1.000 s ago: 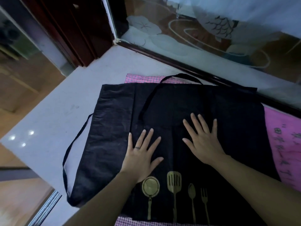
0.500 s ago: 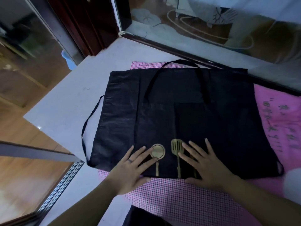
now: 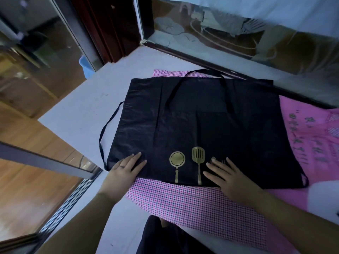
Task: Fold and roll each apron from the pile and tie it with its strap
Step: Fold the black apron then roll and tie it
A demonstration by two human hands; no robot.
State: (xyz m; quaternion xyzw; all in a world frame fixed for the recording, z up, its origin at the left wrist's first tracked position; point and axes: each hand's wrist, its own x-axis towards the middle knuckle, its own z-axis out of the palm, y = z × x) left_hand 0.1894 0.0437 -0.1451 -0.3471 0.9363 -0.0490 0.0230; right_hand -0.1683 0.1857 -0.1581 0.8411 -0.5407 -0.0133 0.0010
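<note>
Head view: I see the left hand and right hand, fingers spread flat, pressing the black apron at its near edge. It lies on a pink checked apron.

The left hand is laid flat, palm down, fingers straight. The right hand is laid flat too, fingers spread.

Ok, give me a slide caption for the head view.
Left hand and right hand rest flat on the near edge of a black apron spread over a pink checked apron.
</note>
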